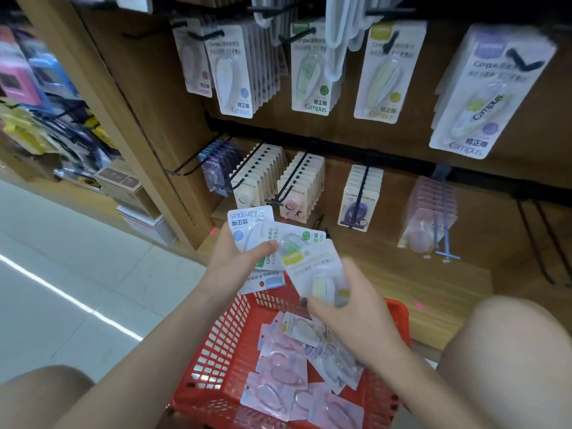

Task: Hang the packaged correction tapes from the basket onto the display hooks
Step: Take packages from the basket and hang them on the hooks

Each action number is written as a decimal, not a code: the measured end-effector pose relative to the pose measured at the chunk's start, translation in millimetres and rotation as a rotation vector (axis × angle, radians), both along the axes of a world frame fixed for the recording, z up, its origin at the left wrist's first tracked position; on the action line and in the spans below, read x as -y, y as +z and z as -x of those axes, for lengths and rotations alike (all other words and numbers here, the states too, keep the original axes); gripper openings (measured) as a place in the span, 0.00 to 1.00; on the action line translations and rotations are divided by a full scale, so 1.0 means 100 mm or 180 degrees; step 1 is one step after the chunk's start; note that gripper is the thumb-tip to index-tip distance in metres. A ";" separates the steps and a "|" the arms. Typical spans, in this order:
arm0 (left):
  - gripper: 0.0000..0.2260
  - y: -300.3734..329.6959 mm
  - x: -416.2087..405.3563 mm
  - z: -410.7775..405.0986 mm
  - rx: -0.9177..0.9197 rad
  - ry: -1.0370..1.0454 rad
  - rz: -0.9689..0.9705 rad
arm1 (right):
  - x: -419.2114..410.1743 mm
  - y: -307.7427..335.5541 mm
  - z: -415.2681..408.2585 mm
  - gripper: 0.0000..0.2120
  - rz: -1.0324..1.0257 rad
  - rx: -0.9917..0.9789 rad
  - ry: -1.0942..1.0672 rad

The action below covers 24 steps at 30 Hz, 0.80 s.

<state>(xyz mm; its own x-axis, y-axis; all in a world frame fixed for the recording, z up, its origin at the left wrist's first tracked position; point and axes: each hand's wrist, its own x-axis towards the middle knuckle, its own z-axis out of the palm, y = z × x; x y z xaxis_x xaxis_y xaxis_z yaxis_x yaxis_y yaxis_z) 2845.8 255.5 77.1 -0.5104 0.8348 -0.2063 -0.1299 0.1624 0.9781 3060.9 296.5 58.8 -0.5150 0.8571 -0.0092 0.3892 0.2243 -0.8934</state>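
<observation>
The person crouches before a wooden display wall (161,97), bare knees either side of a red plastic lattice basket (226,345) set on the floor at the foot of the shelving. The left hand (235,258) is raised above the basket's far rim, thumb curled over the front of a small fan of packaged correction tapes: a white card with a blue dot (247,226) held upside down at the back, a green-marked card (297,239) beside it, and a blue-edged card (266,281) poking out beneath. The right hand (353,317) is blurred; its fingers curl round the lower end of a clear-fronted card with a yellow-green label (315,274), which overlaps the cards in the left hand. How tightly it grips I cannot tell through the blur.

Down in the basket lies a loose heap of pink and lilac blister packs (284,376), overlapping one another at all angles.

On the wall, black wire hooks (297,171) carry rows of similar packs: cream cards (263,178), pink-printed cards (301,187), purple-printed cards (360,199) and pale pink packs (430,212) on the lower rail, with larger white Campus cards (383,72) hanging above. One black hook at the far left of the lower rail (192,164) is bare. Pale floor tiles (62,274) stretch away to the left.
</observation>
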 end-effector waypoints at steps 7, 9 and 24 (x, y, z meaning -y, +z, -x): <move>0.23 0.10 -0.07 -0.03 -0.0284 -0.0333 -0.0166 | -0.26 0.21 -0.09 0.12 0.0955 -0.1082 -0.0512; 0.24 0.17 -0.10 0.01 -0.0401 -0.0466 -0.0197 | -0.31 0.30 -0.09 0.07 0.1289 -0.1334 -0.0459; 0.26 0.50 -0.29 0.36 -0.0731 -0.0590 -0.0707 | -1.07 1.55 0.04 0.17 0.0308 -0.2129 -0.0285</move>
